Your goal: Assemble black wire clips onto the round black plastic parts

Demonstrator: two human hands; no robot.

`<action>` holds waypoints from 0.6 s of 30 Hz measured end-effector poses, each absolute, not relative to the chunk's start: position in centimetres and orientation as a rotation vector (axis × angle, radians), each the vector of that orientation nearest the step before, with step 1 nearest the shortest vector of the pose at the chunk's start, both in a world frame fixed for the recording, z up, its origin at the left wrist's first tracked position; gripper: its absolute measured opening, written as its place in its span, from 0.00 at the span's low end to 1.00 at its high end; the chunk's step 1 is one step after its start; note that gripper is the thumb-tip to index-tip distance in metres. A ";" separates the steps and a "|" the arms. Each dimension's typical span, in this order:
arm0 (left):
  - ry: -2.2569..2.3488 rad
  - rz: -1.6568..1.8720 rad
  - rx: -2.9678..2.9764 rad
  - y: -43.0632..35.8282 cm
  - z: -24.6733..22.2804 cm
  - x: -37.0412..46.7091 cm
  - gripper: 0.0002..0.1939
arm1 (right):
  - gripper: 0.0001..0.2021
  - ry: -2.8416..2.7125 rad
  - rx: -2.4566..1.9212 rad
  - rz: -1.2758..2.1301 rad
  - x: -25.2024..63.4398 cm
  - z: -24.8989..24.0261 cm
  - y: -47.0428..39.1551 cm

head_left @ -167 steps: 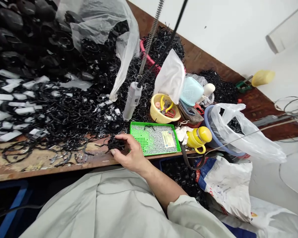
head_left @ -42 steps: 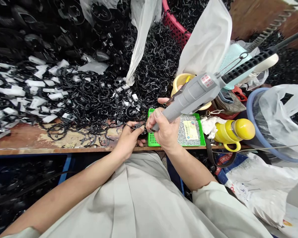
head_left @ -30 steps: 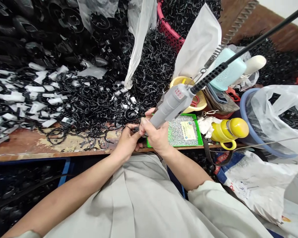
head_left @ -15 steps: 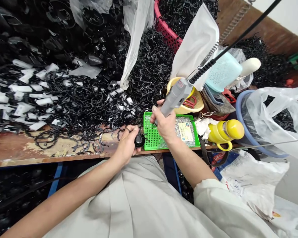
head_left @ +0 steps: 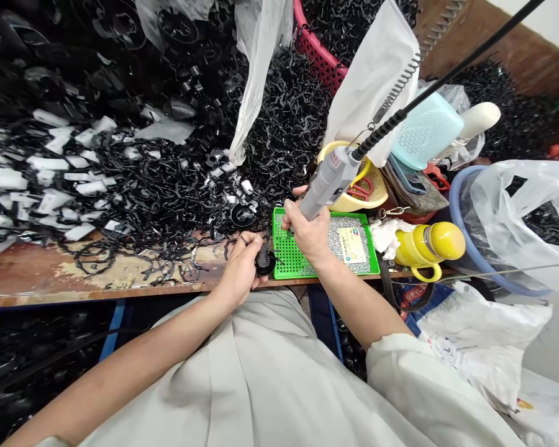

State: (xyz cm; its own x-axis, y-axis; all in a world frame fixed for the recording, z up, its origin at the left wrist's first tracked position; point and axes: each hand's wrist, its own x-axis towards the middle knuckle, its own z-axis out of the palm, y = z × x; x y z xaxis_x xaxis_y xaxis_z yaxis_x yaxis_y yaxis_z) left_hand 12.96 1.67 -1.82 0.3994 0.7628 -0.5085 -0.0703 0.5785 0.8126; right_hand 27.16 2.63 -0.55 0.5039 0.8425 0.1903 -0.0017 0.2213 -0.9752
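A heap (head_left: 168, 198) of loose black pieces fills the upper left, so plenty looks left. At right, the blue tub (head_left: 455, 194) holds bagged black bits; the pink basket (head_left: 320, 62), top centre, holds more. The green tray (head_left: 289, 251), lower centre, carries silvery bits, its left part mostly bare. The right hand (head_left: 313, 234) wraps the driver (head_left: 326, 183) over it. Left of the tray, the left hand (head_left: 241, 264) pinches a black part (head_left: 264, 264) — probably unfinished, though I cannot tell.

Single head-worn view, facing forward and down, close over the workbench (head_left: 37, 268), wearer's clothing (head_left: 270, 372) nearest
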 end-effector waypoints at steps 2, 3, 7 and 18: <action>1.037 0.600 0.815 1.6 -2.0 12.9 0.11 | 0.17 -0.878 -1.213 0.698 27.1 -0.6 2.6; 1.043 0.597 0.818 1.6 -2.1 12.9 0.11 | 0.17 -0.881 -1.210 0.700 27.1 -0.6 2.6; 1.066 0.590 0.812 1.5 -2.3 12.8 0.11 | 0.18 -0.897 -1.181 0.701 27.2 -0.4 2.5; 1.050 0.645 0.818 1.3 -1.8 13.1 0.11 | 0.18 -0.774 -0.924 0.809 24.8 3.1 1.2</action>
